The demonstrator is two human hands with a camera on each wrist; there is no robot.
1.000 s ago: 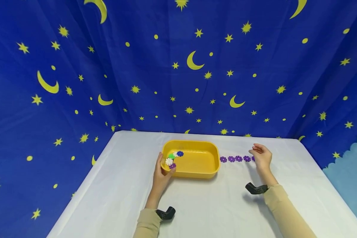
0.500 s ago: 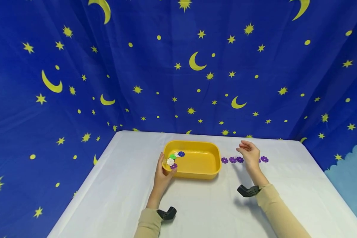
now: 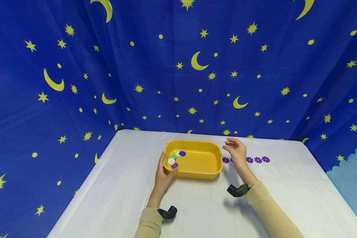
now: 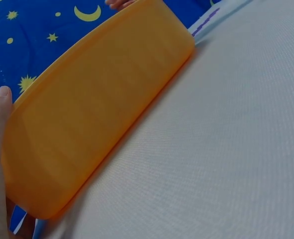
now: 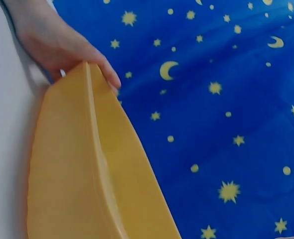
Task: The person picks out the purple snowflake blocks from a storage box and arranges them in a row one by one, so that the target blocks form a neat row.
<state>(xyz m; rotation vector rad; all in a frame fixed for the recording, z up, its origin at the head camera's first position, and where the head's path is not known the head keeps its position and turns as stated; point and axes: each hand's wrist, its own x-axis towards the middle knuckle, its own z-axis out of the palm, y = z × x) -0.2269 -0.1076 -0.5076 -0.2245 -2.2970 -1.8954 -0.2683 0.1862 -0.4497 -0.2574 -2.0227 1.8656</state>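
Observation:
My left hand (image 3: 163, 178) grips the left end of a yellow plastic tray (image 3: 196, 174), its thumb at the front rim and the fingers along the left side. Inside, at that end, lie flower-shaped plastic discs: white (image 3: 171, 161), purple (image 3: 174, 166), green (image 3: 173, 156) and blue (image 3: 182, 153). My right hand (image 3: 238, 154) is raised near the tray's right end, fingers loosely bent, with nothing visible in them. Behind it a row of purple flower discs (image 3: 258, 160) runs to the right, partly hidden by the hand. The right wrist view shows the left hand (image 5: 62, 45) around the tray's far corner.
A white cloth covers the table (image 3: 202, 205). Blue curtains (image 3: 166, 82) with yellow moons and stars rise behind it and along the sides. A black wrist mount (image 3: 168, 212) sits on the left wrist and another mount (image 3: 238, 190) on the right.
My right hand has moved left along the purple row towards the tray, uncovering the discs at the row's right end. The left hand keeps its hold on the tray.

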